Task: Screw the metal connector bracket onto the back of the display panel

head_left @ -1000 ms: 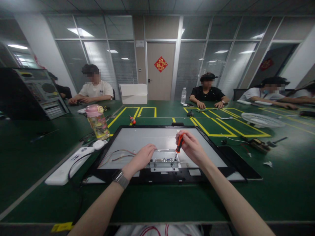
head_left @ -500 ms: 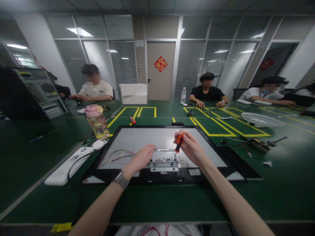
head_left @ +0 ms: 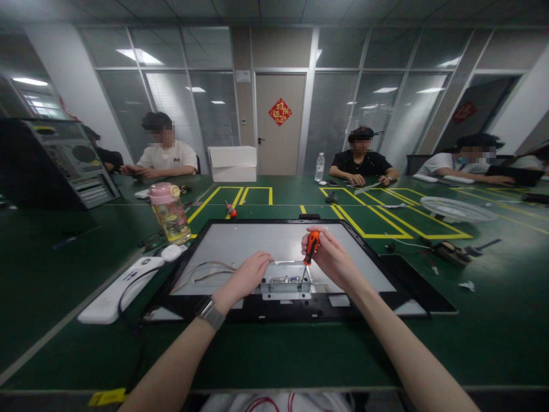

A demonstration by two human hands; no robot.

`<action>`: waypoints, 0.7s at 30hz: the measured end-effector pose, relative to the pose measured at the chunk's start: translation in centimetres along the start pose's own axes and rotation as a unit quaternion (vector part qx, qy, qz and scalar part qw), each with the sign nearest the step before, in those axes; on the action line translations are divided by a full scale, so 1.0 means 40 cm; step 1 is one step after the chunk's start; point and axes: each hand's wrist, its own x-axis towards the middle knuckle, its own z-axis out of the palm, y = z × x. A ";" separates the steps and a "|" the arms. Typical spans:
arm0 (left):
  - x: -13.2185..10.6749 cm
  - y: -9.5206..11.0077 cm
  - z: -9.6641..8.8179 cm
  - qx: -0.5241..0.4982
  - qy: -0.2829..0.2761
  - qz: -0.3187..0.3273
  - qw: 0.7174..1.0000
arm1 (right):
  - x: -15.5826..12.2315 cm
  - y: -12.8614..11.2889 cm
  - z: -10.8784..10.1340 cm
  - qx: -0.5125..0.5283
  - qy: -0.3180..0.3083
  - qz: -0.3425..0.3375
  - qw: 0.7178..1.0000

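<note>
My right hand [head_left: 328, 252] is closed round the orange and black handle of a screwdriver [head_left: 313, 246]. The screwdriver tilts slightly, its shaft running down to the right part of a metal bracket [head_left: 286, 293]. Over the bracket's left end lies my left hand [head_left: 249, 273], its fingers stretched out together and touching the metal. The thumb side is partly hidden. Beneath both hands a display panel [head_left: 240, 240] with a black frame lies flat, its grey back facing up. Thin cables [head_left: 206, 273] run across the panel left of my left hand.
Left of the panel are a white power strip [head_left: 124, 286] and a pink-lidded bottle [head_left: 167, 212]. A dark flat panel [head_left: 418, 283] lies at the right, near a power tool [head_left: 450, 252]. An open computer case [head_left: 55, 166] stands far left. Several people sit across the green table [head_left: 274, 355].
The screwdriver handle has turned a little in my right hand, and the fingers have shifted slightly. My left hand stays put. Across the table, a person's hands have moved a thin strip.
</note>
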 end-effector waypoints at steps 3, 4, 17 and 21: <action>-0.001 0.001 -0.001 -0.001 0.002 -0.003 1.000 | 0.002 0.000 -0.001 -0.004 0.010 0.004 1.000; -0.001 0.002 -0.001 -0.003 0.003 -0.004 1.000 | 0.003 0.001 -0.001 -0.006 0.017 0.004 1.000; -0.002 -0.001 -0.001 -0.015 0.003 -0.006 1.000 | 0.009 0.009 -0.010 -0.016 0.071 -0.027 0.997; -0.002 0.002 -0.003 -0.010 0.001 -0.006 1.000 | 0.007 0.004 -0.007 -0.009 0.053 -0.014 0.998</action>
